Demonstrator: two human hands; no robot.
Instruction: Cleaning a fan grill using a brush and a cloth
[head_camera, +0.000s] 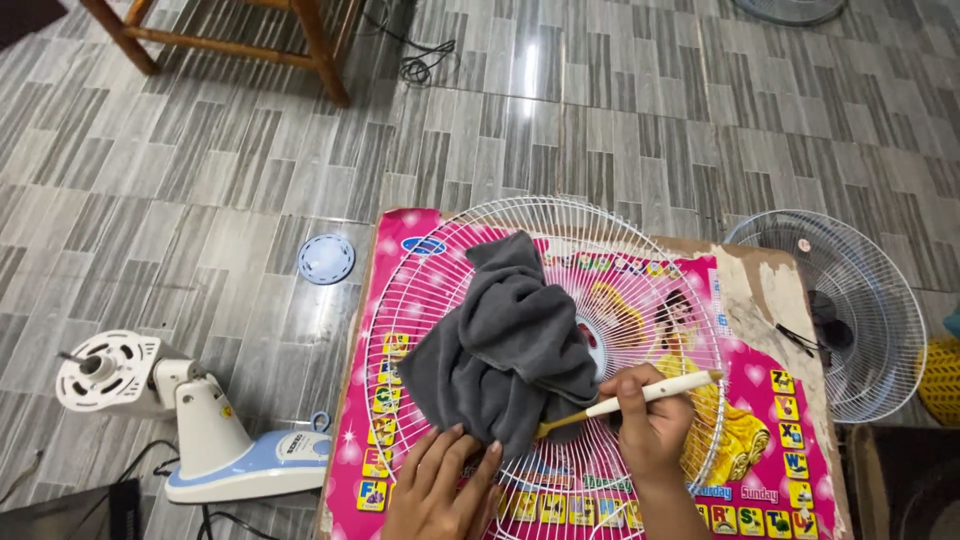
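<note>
Gripping a cream-handled brush (640, 393), the right hand (650, 425) scrubs the white fan grille (420, 280) while the left hand (440, 490) lies spread beside the grey cloth (505, 350); cleaning looks midway.

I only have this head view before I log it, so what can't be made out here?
- Centre of the white fan grille: covered by the grey cloth.
- Tip of the brush in the right hand: hidden under the cloth.
- Left hand: wrist cut off by the bottom edge.
- Wooden stool: cut off by the top edge.
</note>
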